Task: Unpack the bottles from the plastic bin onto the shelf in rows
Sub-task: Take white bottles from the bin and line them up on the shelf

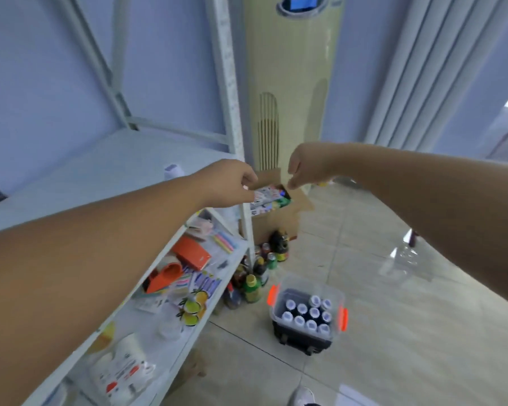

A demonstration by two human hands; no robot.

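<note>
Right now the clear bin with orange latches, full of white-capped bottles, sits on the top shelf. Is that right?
No. The head view shows the clear bin with orange latches, full of white-capped bottles, sitting on the tiled floor, not on the top shelf.

One plastic bin, about ten white-capped bottles inside.
Blur prevents a firmer count of those caps. One lone bottle on the top shelf, one clear bottle on the floor, one cardboard box, one left hand, one right hand; the floor cluster of bottles is too blurred to count.
</note>
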